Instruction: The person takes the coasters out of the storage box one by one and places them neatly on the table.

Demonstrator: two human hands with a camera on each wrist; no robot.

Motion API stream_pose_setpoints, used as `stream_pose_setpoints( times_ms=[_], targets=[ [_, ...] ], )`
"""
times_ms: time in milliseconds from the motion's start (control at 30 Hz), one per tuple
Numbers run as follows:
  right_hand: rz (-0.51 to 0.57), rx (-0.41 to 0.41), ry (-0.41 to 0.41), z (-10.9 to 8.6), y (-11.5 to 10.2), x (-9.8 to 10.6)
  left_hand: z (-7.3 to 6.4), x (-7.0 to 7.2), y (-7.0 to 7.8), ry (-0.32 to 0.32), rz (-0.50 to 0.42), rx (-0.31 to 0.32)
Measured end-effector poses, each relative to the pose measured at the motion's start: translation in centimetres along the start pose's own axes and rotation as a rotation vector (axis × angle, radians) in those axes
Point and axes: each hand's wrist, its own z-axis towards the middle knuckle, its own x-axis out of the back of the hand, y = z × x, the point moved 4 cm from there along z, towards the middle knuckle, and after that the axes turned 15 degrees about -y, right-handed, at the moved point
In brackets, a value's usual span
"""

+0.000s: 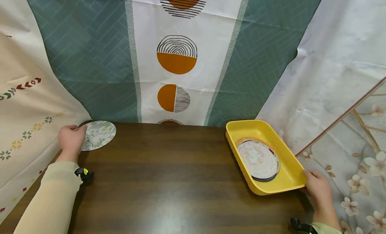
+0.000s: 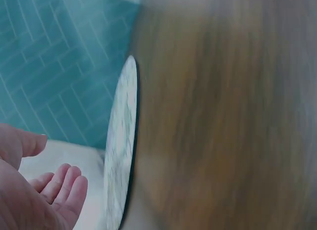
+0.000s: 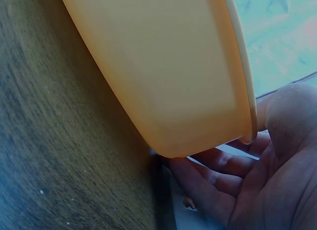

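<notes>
At the table's back left corner lies a flat round disc [image 1: 101, 135] with a pale green-and-white drawing and a dark edge. My left hand [image 1: 71, 140] is right beside it. In the left wrist view, the thumb and the loosely bent fingers [image 2: 64, 190] stand apart with nothing between them, and the disc [image 2: 121, 141] is beyond. On the right, my right hand [image 1: 319, 188] grips the near right corner of a yellow tray [image 1: 289, 167]. Its thumb is at the rim and its fingers [image 3: 213, 180] are under the corner. A pink-and-white round disc [image 1: 257, 158] lies in the tray, over other round pieces mostly hidden.
The brown wooden table [image 1: 169, 173] spreads between the hands. A green-and-white cloth [image 1: 108, 76] hangs along its back edge. A cream patterned cloth [image 1: 33, 126] hangs at the left, and a floral cloth [image 1: 340, 126] hangs close to the tray at the right.
</notes>
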Motion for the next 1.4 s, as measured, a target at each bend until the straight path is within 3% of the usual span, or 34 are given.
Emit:
stream_pose_setpoints(
  times_ms=[267,500,800,1100,1400],
  targets=[
    [-0.006,0.005,0.0,0.0,-0.2,0.0,0.1,-3.0,1.7,-0.043,-0.076,-0.052],
    [-0.029,0.009,0.008,0.1,-0.1,-0.1,-0.6,-5.6,3.6,-0.077,-0.183,-0.157],
    [-0.011,0.004,0.018,0.0,0.0,-0.1,-2.1,-9.2,6.5,-0.244,-0.333,-0.254],
    [-0.024,-0.008,0.041,0.2,0.3,0.0,-3.7,-12.5,8.7,-0.367,-0.346,-0.307],
    [-0.007,0.013,0.007,0.1,0.2,0.1,-5.1,-15.4,10.1,-0.414,-0.363,-0.324]
  ],
)
